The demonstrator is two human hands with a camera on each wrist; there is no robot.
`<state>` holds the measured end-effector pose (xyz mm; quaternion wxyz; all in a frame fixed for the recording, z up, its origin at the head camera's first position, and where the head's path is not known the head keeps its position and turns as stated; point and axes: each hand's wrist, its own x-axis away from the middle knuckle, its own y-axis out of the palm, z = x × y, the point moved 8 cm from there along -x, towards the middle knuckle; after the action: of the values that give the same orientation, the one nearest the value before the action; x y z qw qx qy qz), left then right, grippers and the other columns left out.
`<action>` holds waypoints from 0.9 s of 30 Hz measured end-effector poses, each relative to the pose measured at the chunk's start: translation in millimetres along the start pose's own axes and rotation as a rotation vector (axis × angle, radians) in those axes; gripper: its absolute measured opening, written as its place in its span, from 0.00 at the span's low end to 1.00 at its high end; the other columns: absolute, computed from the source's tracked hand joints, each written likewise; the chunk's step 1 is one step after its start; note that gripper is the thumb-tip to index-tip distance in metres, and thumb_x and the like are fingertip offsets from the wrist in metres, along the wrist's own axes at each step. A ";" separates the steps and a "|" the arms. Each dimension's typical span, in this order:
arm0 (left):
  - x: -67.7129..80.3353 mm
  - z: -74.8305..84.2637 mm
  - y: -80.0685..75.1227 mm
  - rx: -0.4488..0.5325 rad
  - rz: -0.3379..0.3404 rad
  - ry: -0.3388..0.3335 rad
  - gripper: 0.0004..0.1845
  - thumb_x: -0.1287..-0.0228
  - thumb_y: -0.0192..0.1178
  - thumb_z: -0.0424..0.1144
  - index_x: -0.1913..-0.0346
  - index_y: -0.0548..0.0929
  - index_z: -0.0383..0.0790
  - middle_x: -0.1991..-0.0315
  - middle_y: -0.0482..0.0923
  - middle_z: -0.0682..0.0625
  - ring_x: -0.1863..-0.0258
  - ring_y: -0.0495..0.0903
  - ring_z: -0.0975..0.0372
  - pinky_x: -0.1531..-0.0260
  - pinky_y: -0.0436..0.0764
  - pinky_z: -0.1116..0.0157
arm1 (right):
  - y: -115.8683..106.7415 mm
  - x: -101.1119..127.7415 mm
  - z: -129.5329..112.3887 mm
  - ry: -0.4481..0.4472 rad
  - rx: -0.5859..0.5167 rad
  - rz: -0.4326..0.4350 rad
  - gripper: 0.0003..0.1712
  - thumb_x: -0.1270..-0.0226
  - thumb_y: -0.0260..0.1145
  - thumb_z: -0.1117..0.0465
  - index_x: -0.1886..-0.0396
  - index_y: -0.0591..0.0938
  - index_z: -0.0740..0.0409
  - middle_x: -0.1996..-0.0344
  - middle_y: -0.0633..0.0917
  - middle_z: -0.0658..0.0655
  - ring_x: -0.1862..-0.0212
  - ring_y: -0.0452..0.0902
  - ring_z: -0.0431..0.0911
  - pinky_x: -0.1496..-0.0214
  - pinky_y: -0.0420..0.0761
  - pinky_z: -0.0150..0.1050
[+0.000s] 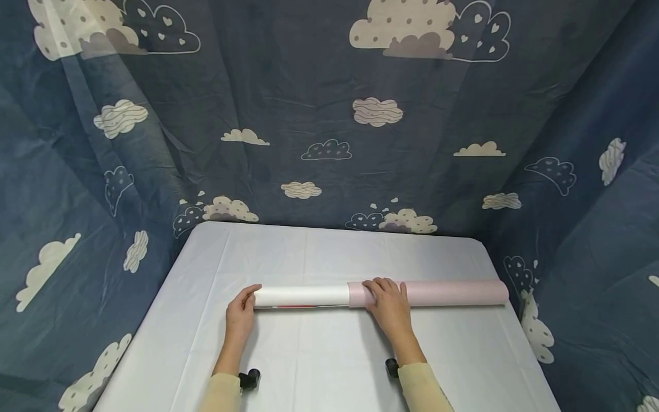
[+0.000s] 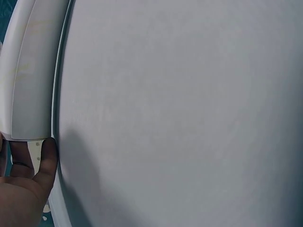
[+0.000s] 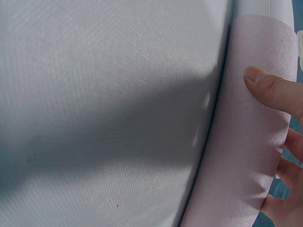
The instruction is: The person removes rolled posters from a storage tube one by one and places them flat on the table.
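Observation:
A white roll (image 1: 304, 296) lies crosswise on the white-covered table, with a red strip low on its near side. Its right part runs into a pink tube (image 1: 458, 293) with a creased, leather-like surface. At the roll's left end, my left hand (image 1: 241, 315) holds the rim between thumb and fingers; the left wrist view shows the fingertips (image 2: 49, 144) right at that end. My right hand (image 1: 389, 306) grips the pink tube near its left edge. In the right wrist view the thumb (image 3: 267, 87) presses the near side while the fingers reach round the far side.
The table (image 1: 329, 355) has a smooth white cover with faint fold lines. Dark blue curtains (image 1: 288, 86) printed with clouds stand behind it and along both sides. A small black camera (image 1: 249, 379) sits at the left wrist, another (image 1: 392, 368) at the right wrist.

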<state>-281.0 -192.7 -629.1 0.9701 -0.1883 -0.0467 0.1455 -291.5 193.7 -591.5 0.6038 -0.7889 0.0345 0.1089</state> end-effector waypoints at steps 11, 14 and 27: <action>-1.3 -0.6 -10.0 -0.028 0.024 0.016 0.16 0.18 0.54 0.34 0.38 0.88 0.47 0.40 0.87 0.41 0.53 0.78 0.59 0.60 0.74 0.75 | -1.0 -0.7 -1.4 0.005 -0.009 0.000 0.37 0.48 0.87 0.58 0.36 0.84 0.43 0.38 0.86 0.54 0.29 0.76 0.56 0.21 0.61 0.74; -2.9 -1.6 -12.1 -0.038 0.021 0.013 0.16 0.17 0.53 0.34 0.38 0.87 0.46 0.39 0.87 0.41 0.51 0.78 0.58 0.59 0.74 0.75 | -2.2 -0.5 -1.2 0.006 -0.007 0.002 0.37 0.48 0.87 0.59 0.36 0.84 0.43 0.38 0.86 0.54 0.29 0.76 0.56 0.21 0.62 0.74; -5.2 -7.1 -23.1 -0.065 0.039 -0.002 0.17 0.17 0.52 0.33 0.36 0.86 0.46 0.36 0.85 0.41 0.48 0.78 0.56 0.59 0.73 0.75 | -4.2 1.0 -1.6 -0.001 -0.010 0.017 0.37 0.48 0.87 0.59 0.37 0.84 0.43 0.39 0.86 0.54 0.30 0.77 0.56 0.22 0.63 0.73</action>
<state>-278.8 -217.2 -627.1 0.9604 -0.2205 -0.0487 0.1631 -289.5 193.4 -587.3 0.5988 -0.7916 0.0405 0.1146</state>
